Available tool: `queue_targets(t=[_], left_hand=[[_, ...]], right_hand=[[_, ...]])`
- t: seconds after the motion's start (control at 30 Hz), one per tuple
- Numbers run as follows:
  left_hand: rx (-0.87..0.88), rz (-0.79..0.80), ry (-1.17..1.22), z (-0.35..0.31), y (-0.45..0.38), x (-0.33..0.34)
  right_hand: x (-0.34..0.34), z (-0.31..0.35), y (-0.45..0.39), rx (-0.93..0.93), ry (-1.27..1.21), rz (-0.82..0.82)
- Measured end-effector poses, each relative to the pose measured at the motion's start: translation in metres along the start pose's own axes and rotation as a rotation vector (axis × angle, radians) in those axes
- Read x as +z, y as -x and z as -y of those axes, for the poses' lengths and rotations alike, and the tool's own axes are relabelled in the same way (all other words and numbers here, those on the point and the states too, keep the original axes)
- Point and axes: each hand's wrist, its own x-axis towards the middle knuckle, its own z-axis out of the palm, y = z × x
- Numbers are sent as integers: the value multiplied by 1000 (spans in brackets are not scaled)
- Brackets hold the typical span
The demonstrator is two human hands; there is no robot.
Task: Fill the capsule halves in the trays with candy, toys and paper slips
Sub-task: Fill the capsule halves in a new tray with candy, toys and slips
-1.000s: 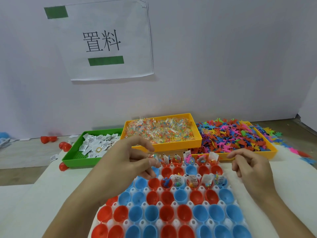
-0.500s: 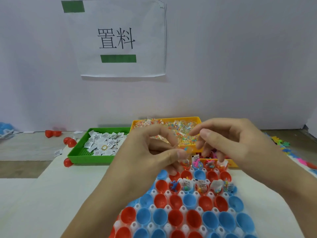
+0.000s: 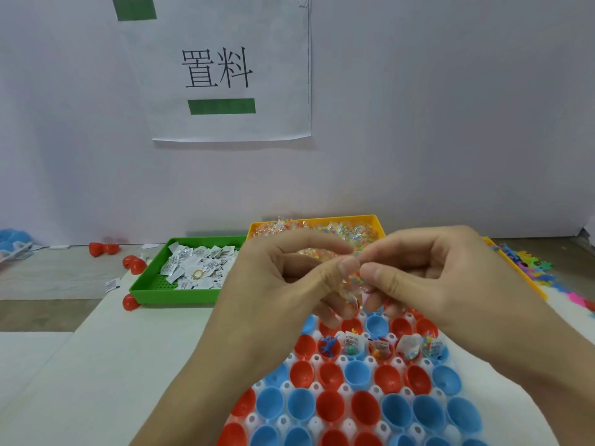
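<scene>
My left hand (image 3: 283,284) and my right hand (image 3: 441,278) meet above the far rows of the white capsule tray (image 3: 317,386). Between their fingertips they pinch small clear candy packets (image 3: 352,286) with coloured beads inside. Red and blue capsule halves (image 3: 357,375) fill the tray. One row under my hands holds a blue toy (image 3: 328,344), paper slips and candy. The halves nearer me are empty. The far rows are hidden behind my hands.
A green tray (image 3: 154,289) of paper slips sits at the left. Behind my hands is an orange tray (image 3: 375,220) of candy packets. Coloured toy figures (image 3: 531,265) spill at the right. Loose red capsule halves (image 3: 132,263) lie left of the green tray.
My right hand has come in from the right side of the tray to meet my left hand. Both now pinch the candy packets together. The view has shifted left and up.
</scene>
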Motion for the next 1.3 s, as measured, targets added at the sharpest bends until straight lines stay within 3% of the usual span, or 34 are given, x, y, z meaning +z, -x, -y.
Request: queue_targets(t=[0.37, 0.53, 0.73, 0.97, 1.3], left_hand=[[18, -83, -42, 3, 0, -2], [51, -101, -119, 3, 0, -4], [100, -103, -258, 2, 0, -5], [67, -14, -265, 1, 1, -7], [52, 0, -186, 4, -1, -15]], right_hand=[[4, -2, 0, 125, -222, -26], [4, 1, 1, 151, -195, 23], [9, -2, 0, 164, -173, -31], [10, 1, 1, 120, -92, -14], [17, -1, 1, 82, -225, -19]])
